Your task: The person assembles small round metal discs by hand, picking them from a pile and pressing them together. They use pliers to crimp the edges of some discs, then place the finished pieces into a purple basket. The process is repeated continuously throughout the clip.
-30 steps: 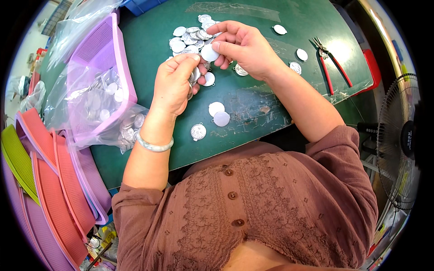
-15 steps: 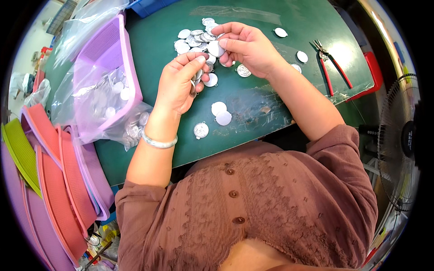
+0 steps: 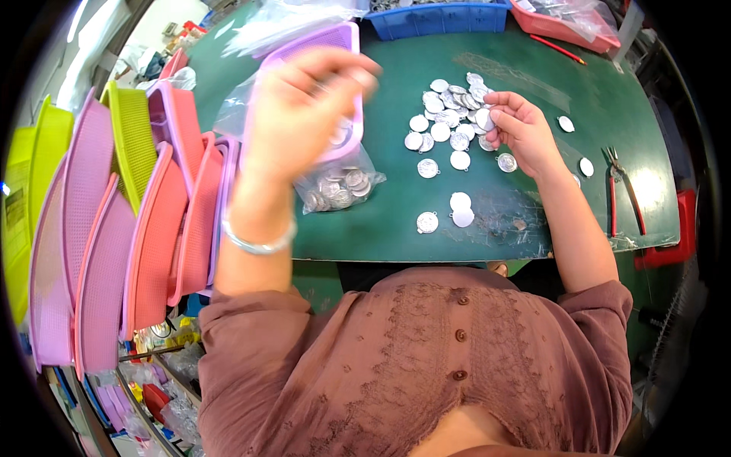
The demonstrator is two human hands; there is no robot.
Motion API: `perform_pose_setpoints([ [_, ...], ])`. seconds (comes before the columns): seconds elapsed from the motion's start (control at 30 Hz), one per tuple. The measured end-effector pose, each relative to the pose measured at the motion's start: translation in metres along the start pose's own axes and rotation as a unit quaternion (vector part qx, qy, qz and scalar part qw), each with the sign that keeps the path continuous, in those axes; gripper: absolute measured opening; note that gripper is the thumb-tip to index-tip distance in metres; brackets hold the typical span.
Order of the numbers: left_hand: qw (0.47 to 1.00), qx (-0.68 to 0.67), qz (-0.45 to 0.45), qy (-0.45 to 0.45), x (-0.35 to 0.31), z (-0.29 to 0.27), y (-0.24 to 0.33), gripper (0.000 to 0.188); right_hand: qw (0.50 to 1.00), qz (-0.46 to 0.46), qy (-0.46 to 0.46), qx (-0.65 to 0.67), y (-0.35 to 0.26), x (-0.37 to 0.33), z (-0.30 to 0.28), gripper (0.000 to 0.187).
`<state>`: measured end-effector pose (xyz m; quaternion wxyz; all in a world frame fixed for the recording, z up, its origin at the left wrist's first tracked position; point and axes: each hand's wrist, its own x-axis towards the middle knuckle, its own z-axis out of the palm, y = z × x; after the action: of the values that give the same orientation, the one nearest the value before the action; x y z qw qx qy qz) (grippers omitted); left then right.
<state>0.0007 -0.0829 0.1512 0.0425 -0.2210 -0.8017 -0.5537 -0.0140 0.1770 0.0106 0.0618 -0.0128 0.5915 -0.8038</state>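
Note:
My right hand pinches a round silver medal at the right side of a loose pile of medals on the green table. The medals have small loops at the rim; some faces look plain, others embossed. My left hand is up over the purple plastic basket, its fingers smeared by motion, so what they hold cannot be told. A clear plastic bag lines the basket and spills over its near end, with several medals in it. Closer to me lie two overlapping plain medals and an embossed one.
Red-handled pliers lie at the right, near two single medals. Along the back stand a blue bin and a pink tray, with a red pen before it. Stacked pink, purple and green baskets crowd the left.
My left hand has gone from the pile, where it held several medals, left to above the purple basket. My right hand stays by the pile with a medal. The view has turned left.

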Motion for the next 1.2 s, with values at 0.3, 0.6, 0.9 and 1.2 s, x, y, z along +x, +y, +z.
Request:
perform_pose_setpoints([
  [0.3,0.915,0.232,-0.303,0.131,0.084,-0.181,-0.091,0.023,1.000,-0.007,-0.024,-0.015,0.004,0.002,0.000,0.024],
  [0.6,0.899,0.287,-0.327,0.045,0.075,-0.140,-0.053,0.039,0.998,0.001,-0.043,0.050,-0.002,0.003,-0.011,0.025],
  [0.9,0.978,-0.065,0.008,-0.196,-0.003,0.064,-0.012,0.033,0.968,-0.003,-0.153,0.198,-0.027,-0.036,0.026,0.036],
  [1.2,0.927,-0.339,-0.049,-0.151,-0.039,0.154,-0.057,0.010,0.995,-0.043,-0.011,-0.095,-0.029,-0.105,-0.003,0.041],
])
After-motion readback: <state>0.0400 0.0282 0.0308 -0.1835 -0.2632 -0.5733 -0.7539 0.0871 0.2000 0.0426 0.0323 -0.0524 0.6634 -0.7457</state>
